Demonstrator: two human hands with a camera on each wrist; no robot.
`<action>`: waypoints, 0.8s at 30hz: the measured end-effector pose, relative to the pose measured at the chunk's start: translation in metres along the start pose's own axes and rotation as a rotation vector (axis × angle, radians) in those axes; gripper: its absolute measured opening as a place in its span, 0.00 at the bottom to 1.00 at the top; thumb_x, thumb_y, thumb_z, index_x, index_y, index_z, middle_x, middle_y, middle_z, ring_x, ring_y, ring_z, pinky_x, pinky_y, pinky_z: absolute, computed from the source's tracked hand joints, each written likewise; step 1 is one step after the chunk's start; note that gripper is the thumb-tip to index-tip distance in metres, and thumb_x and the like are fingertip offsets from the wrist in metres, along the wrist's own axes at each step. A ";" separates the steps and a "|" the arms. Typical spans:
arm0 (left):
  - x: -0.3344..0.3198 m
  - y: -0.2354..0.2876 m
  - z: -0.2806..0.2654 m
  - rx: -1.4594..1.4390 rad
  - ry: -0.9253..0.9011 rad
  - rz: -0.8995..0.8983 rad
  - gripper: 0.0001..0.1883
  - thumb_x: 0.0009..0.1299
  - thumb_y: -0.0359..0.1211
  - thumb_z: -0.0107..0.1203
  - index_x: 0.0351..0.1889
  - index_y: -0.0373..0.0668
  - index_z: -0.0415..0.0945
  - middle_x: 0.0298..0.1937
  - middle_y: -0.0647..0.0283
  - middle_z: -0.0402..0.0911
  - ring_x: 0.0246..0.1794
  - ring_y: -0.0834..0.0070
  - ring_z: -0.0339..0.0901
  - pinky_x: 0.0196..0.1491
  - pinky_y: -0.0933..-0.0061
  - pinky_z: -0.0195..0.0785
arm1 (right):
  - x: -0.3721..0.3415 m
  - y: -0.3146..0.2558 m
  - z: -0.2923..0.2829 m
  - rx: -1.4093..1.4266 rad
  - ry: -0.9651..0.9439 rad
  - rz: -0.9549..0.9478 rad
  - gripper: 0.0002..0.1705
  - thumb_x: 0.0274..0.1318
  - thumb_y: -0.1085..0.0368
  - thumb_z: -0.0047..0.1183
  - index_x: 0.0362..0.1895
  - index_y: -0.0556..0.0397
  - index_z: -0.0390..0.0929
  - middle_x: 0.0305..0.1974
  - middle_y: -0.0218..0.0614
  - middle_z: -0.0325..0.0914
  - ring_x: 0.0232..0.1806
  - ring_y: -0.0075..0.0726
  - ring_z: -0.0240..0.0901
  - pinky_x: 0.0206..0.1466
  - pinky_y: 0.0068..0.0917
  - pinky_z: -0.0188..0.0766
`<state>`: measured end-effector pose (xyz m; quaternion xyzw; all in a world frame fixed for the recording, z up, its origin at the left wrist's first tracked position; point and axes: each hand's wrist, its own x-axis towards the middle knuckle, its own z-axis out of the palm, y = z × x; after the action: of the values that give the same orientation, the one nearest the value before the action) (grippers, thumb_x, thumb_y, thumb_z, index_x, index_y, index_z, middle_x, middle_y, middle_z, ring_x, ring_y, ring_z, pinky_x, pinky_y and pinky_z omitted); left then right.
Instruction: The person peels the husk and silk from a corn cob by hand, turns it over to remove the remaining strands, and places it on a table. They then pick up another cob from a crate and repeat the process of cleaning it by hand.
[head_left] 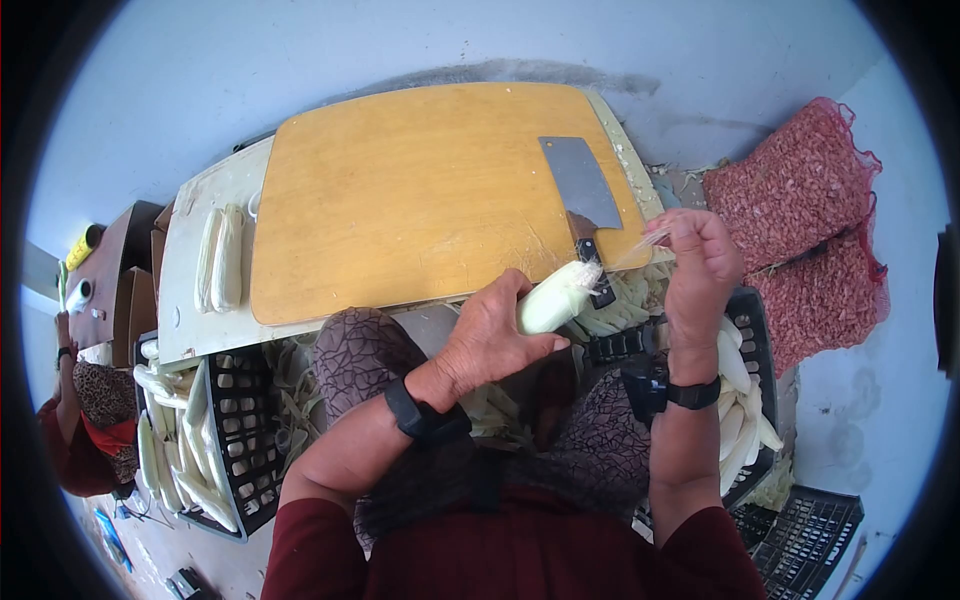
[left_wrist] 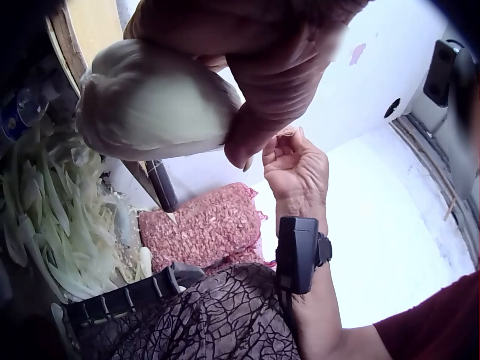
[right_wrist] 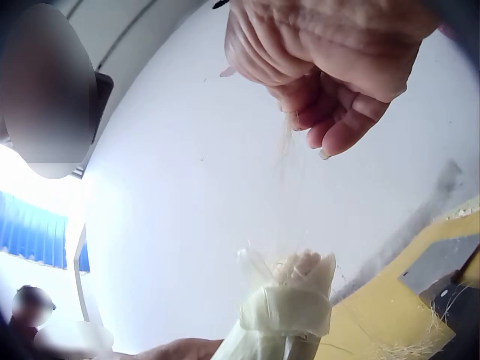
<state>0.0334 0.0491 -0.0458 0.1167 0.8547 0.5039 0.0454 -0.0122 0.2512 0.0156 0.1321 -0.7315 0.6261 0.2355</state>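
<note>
My left hand (head_left: pixel 488 330) grips a pale green, husk-covered ear of corn (head_left: pixel 548 303) above the near edge of the yellow cutting board (head_left: pixel 410 190). The ear's cut end faces right, with husk leaves folded around it in the right wrist view. Up and to the right of that end, my right hand (head_left: pixel 703 265) pinches a few fine strands of corn silk (right_wrist: pixel 285 146) between thumb and curled fingers. A cleaver (head_left: pixel 582 185) lies on the board's right side, its black handle partly behind the ear.
Two husked-looking pale bundles (head_left: pixel 227 258) lie on the table left of the board. Black crates (head_left: pixel 245 440) of corn stand either side of my legs. Pink mesh sacks (head_left: pixel 800 190) lean by the wall at right. Loose husks (left_wrist: pixel 60 202) pile below. Another person sits at far left.
</note>
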 end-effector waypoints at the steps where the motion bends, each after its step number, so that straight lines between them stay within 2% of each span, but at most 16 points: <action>1: 0.001 0.000 0.000 0.017 0.008 -0.014 0.32 0.47 0.41 0.73 0.42 0.34 0.67 0.33 0.52 0.77 0.34 0.66 0.77 0.39 0.68 0.70 | 0.001 0.000 -0.003 0.083 0.031 0.027 0.07 0.61 0.71 0.46 0.30 0.59 0.72 0.30 0.36 0.77 0.32 0.25 0.73 0.41 0.21 0.69; 3: 0.003 0.003 -0.002 0.007 0.022 -0.039 0.32 0.47 0.41 0.73 0.42 0.33 0.67 0.33 0.52 0.76 0.35 0.66 0.77 0.39 0.68 0.70 | 0.001 -0.002 -0.006 0.168 0.061 0.054 0.07 0.62 0.71 0.46 0.30 0.59 0.72 0.30 0.37 0.77 0.32 0.25 0.72 0.42 0.20 0.68; 6: 0.004 0.005 -0.004 -0.008 0.044 -0.073 0.32 0.46 0.41 0.72 0.41 0.32 0.67 0.33 0.51 0.76 0.35 0.66 0.77 0.39 0.68 0.70 | 0.000 -0.007 -0.008 0.315 -0.054 -0.044 0.08 0.60 0.70 0.48 0.28 0.59 0.72 0.29 0.38 0.76 0.31 0.27 0.72 0.40 0.22 0.69; 8: 0.004 0.006 -0.004 -0.010 0.050 -0.081 0.32 0.47 0.42 0.72 0.41 0.32 0.67 0.33 0.51 0.76 0.34 0.66 0.77 0.39 0.68 0.70 | -0.003 -0.009 -0.010 0.369 -0.380 -0.084 0.07 0.56 0.72 0.51 0.25 0.59 0.71 0.28 0.39 0.76 0.31 0.29 0.73 0.38 0.24 0.70; 9: 0.004 0.006 -0.004 0.002 0.054 -0.083 0.32 0.47 0.41 0.72 0.41 0.32 0.67 0.33 0.52 0.76 0.34 0.68 0.76 0.39 0.69 0.70 | -0.004 -0.013 -0.009 0.371 -0.379 -0.085 0.07 0.56 0.72 0.51 0.25 0.59 0.71 0.28 0.39 0.76 0.31 0.29 0.73 0.38 0.24 0.70; 11: 0.004 0.007 -0.005 0.015 0.056 -0.085 0.32 0.47 0.41 0.73 0.41 0.32 0.67 0.33 0.53 0.76 0.34 0.69 0.76 0.39 0.69 0.70 | -0.004 -0.021 -0.005 0.140 -0.635 -0.169 0.05 0.51 0.73 0.54 0.25 0.60 0.72 0.28 0.41 0.77 0.30 0.31 0.74 0.36 0.26 0.70; 12: 0.004 0.008 -0.006 -0.050 0.061 -0.094 0.31 0.47 0.40 0.73 0.41 0.33 0.67 0.33 0.55 0.76 0.34 0.71 0.75 0.38 0.70 0.70 | -0.005 -0.016 -0.007 0.166 -0.706 -0.143 0.05 0.49 0.73 0.57 0.30 0.60 0.74 0.35 0.42 0.79 0.37 0.34 0.76 0.43 0.26 0.70; 13: 0.003 0.009 -0.006 -0.116 0.065 -0.103 0.31 0.47 0.39 0.73 0.41 0.33 0.68 0.33 0.57 0.76 0.34 0.74 0.74 0.38 0.71 0.70 | -0.006 -0.018 -0.004 0.166 -0.706 -0.143 0.05 0.49 0.73 0.57 0.30 0.60 0.74 0.35 0.42 0.79 0.37 0.34 0.76 0.43 0.26 0.70; 15: 0.003 0.007 -0.006 -0.135 0.071 -0.089 0.30 0.47 0.38 0.73 0.41 0.33 0.68 0.33 0.59 0.75 0.34 0.76 0.73 0.38 0.73 0.69 | -0.008 -0.027 0.005 0.120 -0.557 -0.068 0.11 0.48 0.70 0.59 0.37 0.59 0.76 0.42 0.42 0.79 0.46 0.35 0.75 0.51 0.28 0.68; 16: 0.003 0.006 -0.007 -0.154 0.076 -0.074 0.29 0.48 0.38 0.73 0.41 0.34 0.68 0.33 0.61 0.75 0.34 0.78 0.72 0.37 0.74 0.69 | -0.007 -0.026 0.004 0.120 -0.557 -0.068 0.11 0.48 0.70 0.59 0.37 0.59 0.76 0.42 0.42 0.79 0.46 0.35 0.75 0.51 0.28 0.68; 17: 0.002 0.006 -0.007 -0.155 0.076 -0.073 0.29 0.48 0.38 0.73 0.41 0.34 0.68 0.33 0.61 0.75 0.34 0.78 0.72 0.37 0.74 0.69 | -0.006 -0.024 0.002 0.089 -0.511 -0.047 0.15 0.47 0.70 0.59 0.41 0.59 0.76 0.45 0.42 0.78 0.49 0.35 0.74 0.54 0.28 0.67; 18: 0.002 0.007 -0.008 -0.182 0.065 -0.066 0.29 0.48 0.39 0.73 0.40 0.34 0.68 0.33 0.56 0.76 0.34 0.72 0.75 0.38 0.71 0.70 | -0.005 -0.022 0.001 0.058 -0.464 -0.026 0.19 0.46 0.69 0.60 0.45 0.59 0.75 0.48 0.42 0.77 0.52 0.36 0.72 0.57 0.29 0.65; 19: 0.002 0.008 -0.009 -0.209 0.055 -0.058 0.29 0.47 0.40 0.72 0.39 0.34 0.68 0.33 0.51 0.77 0.35 0.66 0.77 0.39 0.67 0.71 | -0.004 -0.021 0.001 0.056 -0.463 -0.026 0.19 0.46 0.69 0.60 0.45 0.59 0.75 0.48 0.42 0.77 0.52 0.36 0.72 0.57 0.29 0.65; 21: 0.001 0.012 -0.012 -0.207 0.029 -0.055 0.29 0.48 0.40 0.72 0.39 0.34 0.68 0.32 0.52 0.77 0.35 0.66 0.77 0.39 0.68 0.71 | -0.003 -0.019 0.001 -0.038 -0.449 0.057 0.22 0.47 0.69 0.60 0.49 0.58 0.75 0.48 0.40 0.77 0.49 0.33 0.72 0.56 0.28 0.66; 24: 0.000 0.013 -0.013 -0.215 -0.012 -0.046 0.29 0.48 0.40 0.72 0.39 0.35 0.68 0.32 0.53 0.77 0.35 0.68 0.76 0.39 0.69 0.70 | -0.004 -0.018 0.004 -0.083 -0.485 0.163 0.22 0.47 0.68 0.60 0.49 0.58 0.76 0.47 0.39 0.78 0.47 0.30 0.72 0.55 0.28 0.67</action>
<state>0.0329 0.0444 -0.0285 0.0945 0.7980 0.5906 0.0741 -0.0003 0.2433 0.0282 0.2095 -0.7998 0.5625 0.0071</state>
